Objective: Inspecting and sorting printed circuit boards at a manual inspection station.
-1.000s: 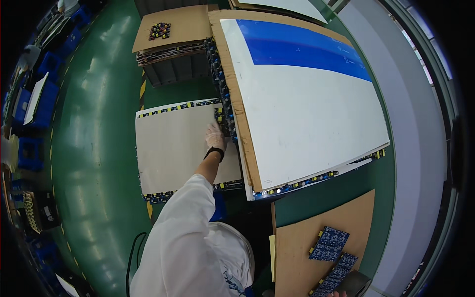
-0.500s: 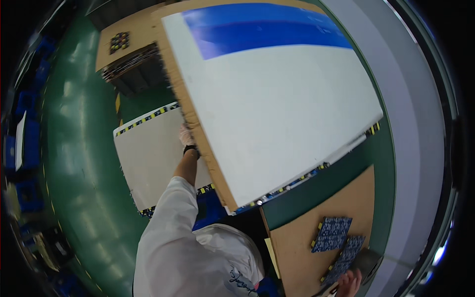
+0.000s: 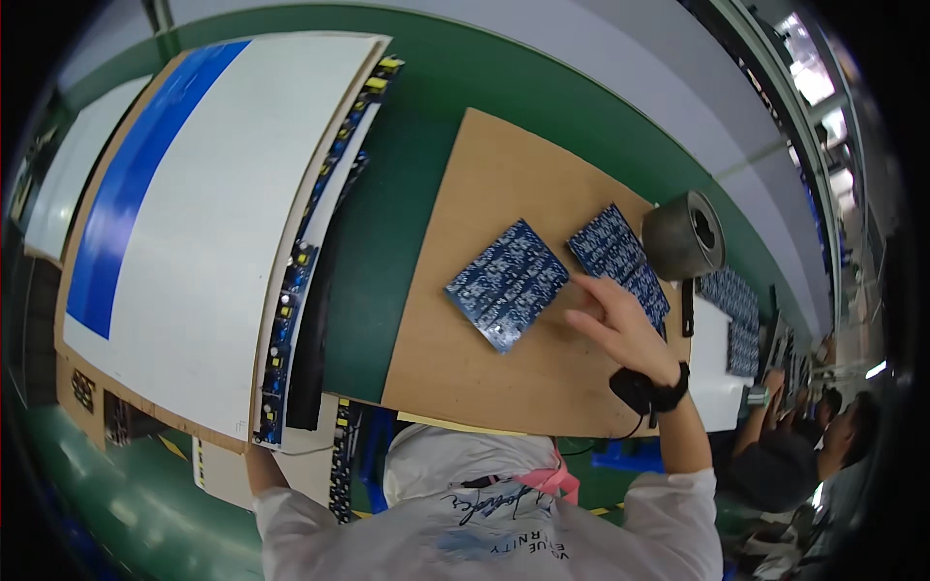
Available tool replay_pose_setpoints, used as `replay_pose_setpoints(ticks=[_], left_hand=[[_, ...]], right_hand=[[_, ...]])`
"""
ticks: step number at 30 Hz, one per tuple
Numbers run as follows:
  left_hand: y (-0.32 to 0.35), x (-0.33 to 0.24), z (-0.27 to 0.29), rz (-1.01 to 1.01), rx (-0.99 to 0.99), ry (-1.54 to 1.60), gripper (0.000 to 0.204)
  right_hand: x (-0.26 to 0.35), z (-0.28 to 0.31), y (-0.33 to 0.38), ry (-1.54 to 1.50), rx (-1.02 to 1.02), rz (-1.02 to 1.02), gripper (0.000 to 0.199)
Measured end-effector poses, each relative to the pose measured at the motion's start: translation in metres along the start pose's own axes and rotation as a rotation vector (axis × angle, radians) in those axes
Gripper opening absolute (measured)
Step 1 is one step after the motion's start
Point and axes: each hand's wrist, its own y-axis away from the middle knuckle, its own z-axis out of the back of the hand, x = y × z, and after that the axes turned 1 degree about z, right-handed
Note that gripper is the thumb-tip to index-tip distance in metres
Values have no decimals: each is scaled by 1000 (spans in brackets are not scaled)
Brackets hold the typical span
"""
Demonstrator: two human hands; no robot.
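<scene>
My right hand [image 3: 625, 329] is open, thumb and forefinger apart, its fingertips at the right corner of a blue circuit board [image 3: 509, 286]. Whether they touch the board I cannot tell. More blue circuit boards [image 3: 620, 257] lie just beyond my fingers, and all of these rest on a brown cardboard sheet [image 3: 504, 378]. My left forearm [image 3: 263, 469] reaches under the near edge of a large stack topped by a white sheet [image 3: 213, 213], which hides the left hand. Circuit boards with yellow and blue parts [image 3: 276, 358] show along the stack's right side.
A grey hollow cylinder [image 3: 673, 242] stands at the cardboard's far right, with a black tool [image 3: 688, 308] beside it. Further right lie more blue boards [image 3: 731, 290] and a white sheet [image 3: 705, 358]. Another person [image 3: 785, 455] sits at the right. A pale board [image 3: 266, 474] lies lower, below the stack.
My view has swung right, so the stack now sits at the left. My right hand has moved from beside the cylinder to the nearer blue board. My left hand has gone out of sight.
</scene>
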Motion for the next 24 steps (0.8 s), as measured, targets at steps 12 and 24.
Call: replay_pose_setpoints(ticks=[12, 24], left_hand=[[54, -203, 85, 50, 261, 853, 19], [116, -452, 250, -90, 426, 790, 24]], right_hand=[[-24, 1, -42, 394, 42, -49, 48], [-17, -38, 10, -1310, 102, -82, 22]])
